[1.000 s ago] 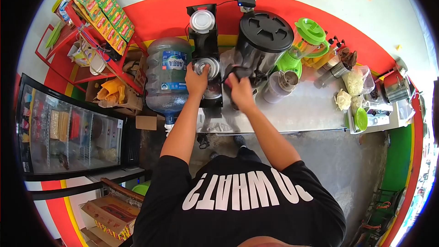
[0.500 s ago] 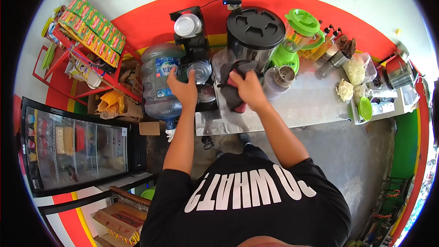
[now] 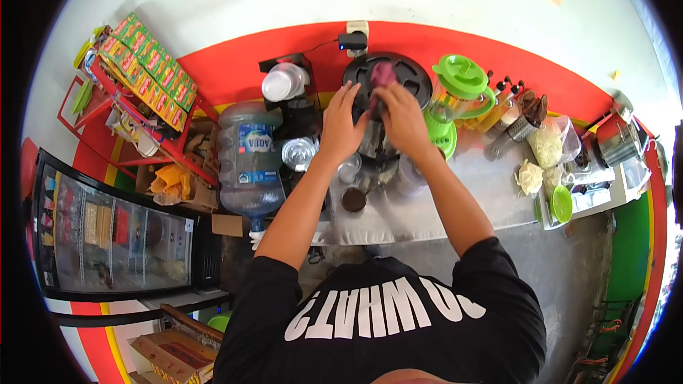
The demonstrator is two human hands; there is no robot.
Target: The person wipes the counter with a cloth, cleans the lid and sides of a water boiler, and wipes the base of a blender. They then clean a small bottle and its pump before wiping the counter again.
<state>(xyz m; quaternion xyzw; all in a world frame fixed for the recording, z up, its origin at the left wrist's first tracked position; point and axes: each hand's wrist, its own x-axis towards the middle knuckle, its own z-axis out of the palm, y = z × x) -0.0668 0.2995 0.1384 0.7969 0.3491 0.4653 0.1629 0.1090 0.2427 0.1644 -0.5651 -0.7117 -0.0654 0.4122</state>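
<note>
At the large drum-shaped container with a black lid, my right hand is closed on a dark red cloth, which lies over the lid. My left hand has its fingers stretched out along the left side of the same container and holds nothing. Below my hands, a small round cup with a dark brown inside and a clear cup stand on the metal table. Partly behind my right wrist is a pale cylindrical container.
A green blender stands right of the container. An upturned water gallon and a stack of plastic cups are at left. Bottles, a bag of pale shreds and a green bowl sit to the right.
Both hands have moved up to the black-lidded container. The cloth has gone from the tabletop onto the lid, and the small brown cup and clear cup now show. The view has tilted upward.
</note>
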